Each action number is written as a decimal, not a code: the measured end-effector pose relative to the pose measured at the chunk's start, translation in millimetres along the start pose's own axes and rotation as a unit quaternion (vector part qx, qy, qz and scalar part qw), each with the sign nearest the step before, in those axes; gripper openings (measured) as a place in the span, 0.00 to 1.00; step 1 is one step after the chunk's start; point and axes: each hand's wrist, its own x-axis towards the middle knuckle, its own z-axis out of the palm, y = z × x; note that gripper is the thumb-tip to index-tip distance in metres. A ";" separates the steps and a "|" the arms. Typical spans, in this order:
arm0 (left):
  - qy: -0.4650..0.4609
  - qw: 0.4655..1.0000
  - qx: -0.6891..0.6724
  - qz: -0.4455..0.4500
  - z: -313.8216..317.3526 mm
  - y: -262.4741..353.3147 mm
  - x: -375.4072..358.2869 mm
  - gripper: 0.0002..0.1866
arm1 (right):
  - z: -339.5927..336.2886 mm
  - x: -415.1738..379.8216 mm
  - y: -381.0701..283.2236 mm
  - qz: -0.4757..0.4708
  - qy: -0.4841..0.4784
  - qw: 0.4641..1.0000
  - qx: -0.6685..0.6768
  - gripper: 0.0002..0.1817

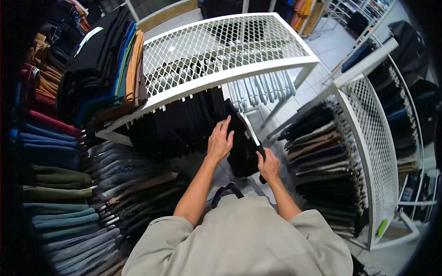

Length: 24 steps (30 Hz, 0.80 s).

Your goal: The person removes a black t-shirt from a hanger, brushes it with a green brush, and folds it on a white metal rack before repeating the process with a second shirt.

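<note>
A pair of black trousers (240, 156) hangs in front of me, folded over a white hanger (250, 130) at the end of a row of similar black garments (184, 117). My left hand (221, 141) lies against the dark cloth on its left side, fingers stretched out and apart. On the other side, my right hand (269, 164) is closed on the edge of the trousers by the near end of the hanger, thumb on top. The fingers underneath are partly hidden.
A white rack with a mesh top (225, 41) stands over the hanging row, with bare white hangers (262, 87) at its right. Folded black trousers (99, 55) are stacked at its left. Folded jeans (50, 154) fill the left side. Another mesh rack (375, 138) with hanging trousers (322, 156) stands close at right.
</note>
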 end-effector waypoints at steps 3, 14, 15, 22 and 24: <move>0.053 0.986 -0.004 0.155 -9.5 36.9 -2.6 0.35 | -62.8 -28.8 -5.7 -0.006 0.015 1.000 -0.027 0.15; -0.247 0.888 -0.120 0.368 -16.9 233.1 -37.2 0.17 | -257.6 -122.7 -15.6 0.025 0.241 0.966 -0.086 0.16; -0.263 0.876 -0.129 0.384 -10.1 252.6 -43.7 0.17 | -271.8 -133.6 -10.9 0.053 0.266 0.956 -0.113 0.17; -0.430 0.811 -0.153 0.366 40.0 363.8 -92.1 0.19 | -356.7 -203.1 24.2 0.075 0.355 0.909 -0.207 0.20; -0.435 0.807 -0.200 0.346 57.8 389.7 -108.2 0.22 | -384.4 -221.5 49.6 0.086 0.398 0.901 -0.151 0.18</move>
